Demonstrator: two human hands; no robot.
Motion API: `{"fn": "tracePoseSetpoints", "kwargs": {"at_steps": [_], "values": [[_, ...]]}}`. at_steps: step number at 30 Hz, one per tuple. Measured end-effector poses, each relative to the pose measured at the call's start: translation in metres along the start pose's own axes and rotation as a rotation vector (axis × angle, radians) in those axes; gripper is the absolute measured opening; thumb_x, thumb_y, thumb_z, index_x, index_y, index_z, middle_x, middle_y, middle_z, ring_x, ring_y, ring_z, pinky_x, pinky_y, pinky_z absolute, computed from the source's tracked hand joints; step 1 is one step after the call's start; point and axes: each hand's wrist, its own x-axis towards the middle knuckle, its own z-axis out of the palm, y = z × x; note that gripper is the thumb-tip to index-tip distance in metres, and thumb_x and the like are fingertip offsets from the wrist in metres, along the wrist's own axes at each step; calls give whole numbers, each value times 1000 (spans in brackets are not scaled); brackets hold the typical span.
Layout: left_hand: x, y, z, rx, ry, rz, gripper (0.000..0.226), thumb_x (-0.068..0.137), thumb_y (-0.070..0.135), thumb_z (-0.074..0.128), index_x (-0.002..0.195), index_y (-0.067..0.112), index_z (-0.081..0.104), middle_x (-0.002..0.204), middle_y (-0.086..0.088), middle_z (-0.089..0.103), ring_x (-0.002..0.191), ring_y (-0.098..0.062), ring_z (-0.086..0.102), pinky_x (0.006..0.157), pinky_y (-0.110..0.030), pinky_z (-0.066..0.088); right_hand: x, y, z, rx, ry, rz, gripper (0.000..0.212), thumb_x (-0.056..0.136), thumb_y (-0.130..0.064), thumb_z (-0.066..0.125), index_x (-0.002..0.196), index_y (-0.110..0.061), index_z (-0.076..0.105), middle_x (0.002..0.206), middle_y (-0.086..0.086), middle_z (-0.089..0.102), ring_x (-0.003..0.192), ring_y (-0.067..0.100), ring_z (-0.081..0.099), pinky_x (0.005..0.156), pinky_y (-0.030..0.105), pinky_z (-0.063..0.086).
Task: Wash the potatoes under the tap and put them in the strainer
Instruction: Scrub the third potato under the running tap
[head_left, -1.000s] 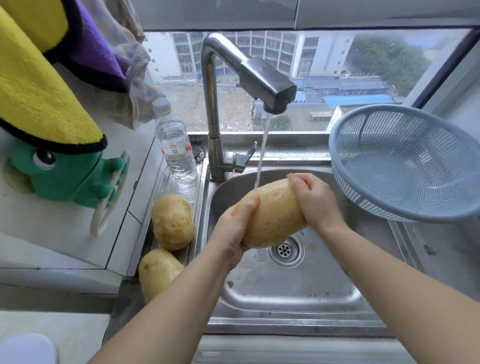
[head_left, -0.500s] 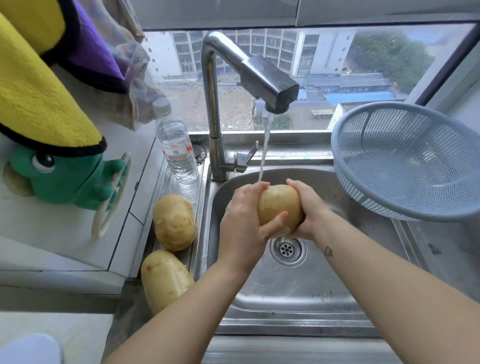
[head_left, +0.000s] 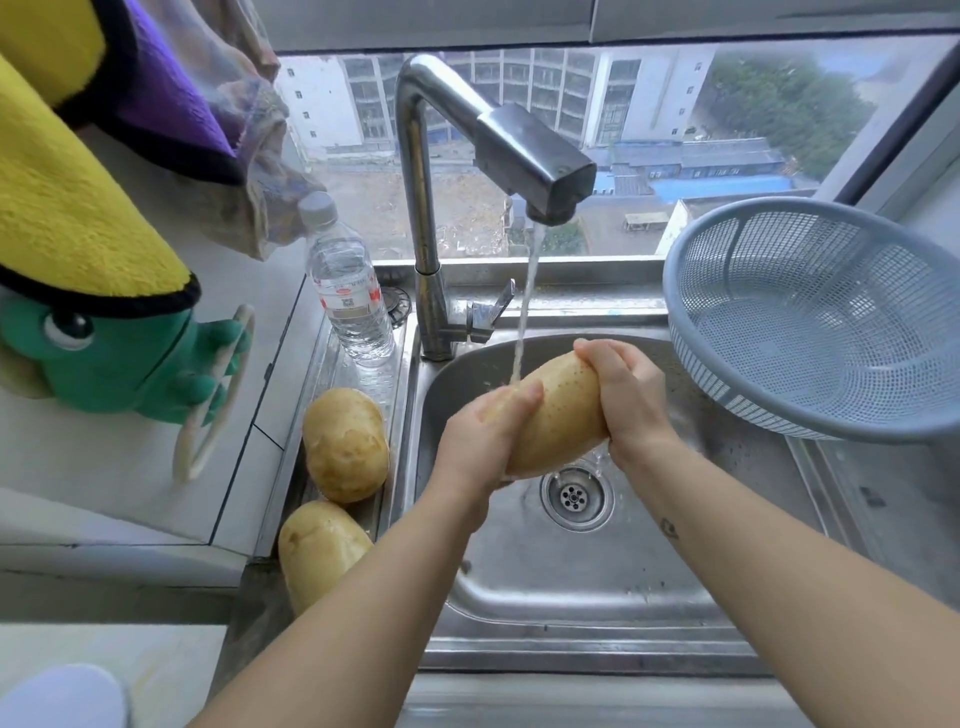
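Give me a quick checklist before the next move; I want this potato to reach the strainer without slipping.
1. Grip: left hand and right hand both hold the potato: ok.
2. Water from the tap lands on the potato: ok.
3. Rinsed all round: cannot tell, underside hidden.
4. The strainer holds nothing: ok.
5. The two other potatoes lie left of the sink, off the path: ok.

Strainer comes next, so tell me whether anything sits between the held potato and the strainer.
Nothing visible does. Left hand and right hand grip the potato over the sink; the empty strainer sits tilted to its right.
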Motion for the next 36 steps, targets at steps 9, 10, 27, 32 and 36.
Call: {"fn": "tracePoseSetpoints", "kwargs": {"at_steps": [9, 10, 27, 32, 36], "values": [[13, -2, -17, -4, -505, -413, 90, 63, 83, 51, 126, 18, 56, 109, -10, 70, 93, -24, 70, 79, -38, 56, -1, 1, -13, -83, -227, -166, 26, 72, -38, 59, 90, -25, 72, 98, 1, 70, 99, 22, 64, 94, 46, 52], [14, -5, -16, -32, -504, -418, 94, 62, 85, 49, 128, 17, 56, 113, -11, 69, 99, -27, 69, 84, -42, 55, -2, 1, -13, -71, -254, -167, 26, 74, -37, 58, 91, -25, 73, 102, 7, 71, 103, 27, 64, 95, 49, 51], [4, -14, -8, -35, 12, -185, 66, 78, 74, 49, 114, 22, 67, 108, -8, 71, 99, -28, 68, 89, -50, 54, -44, 8, 11, -782, -244, -521, 61, 92, -37, 54, 146, -16, 36, 152, 9, 31, 140, 25, 28, 112, 32, 23], [1, -15, -12, 68, 65, -33, 62, 64, 76, 50, 97, 26, 68, 110, -4, 70, 100, -23, 67, 92, -45, 53, -40, 4, 12, -761, -280, -467, 58, 90, -47, 50, 143, -24, 42, 147, 7, 39, 135, 22, 37, 109, 30, 28], [-3, -17, -5, 126, 118, 118, 69, 64, 77, 53, 105, 24, 67, 100, 3, 72, 95, -15, 68, 86, -39, 55, -8, -14, 21, -600, -278, -176, 37, 91, -43, 52, 115, -18, 66, 119, 5, 65, 115, 25, 58, 100, 34, 43]]}}
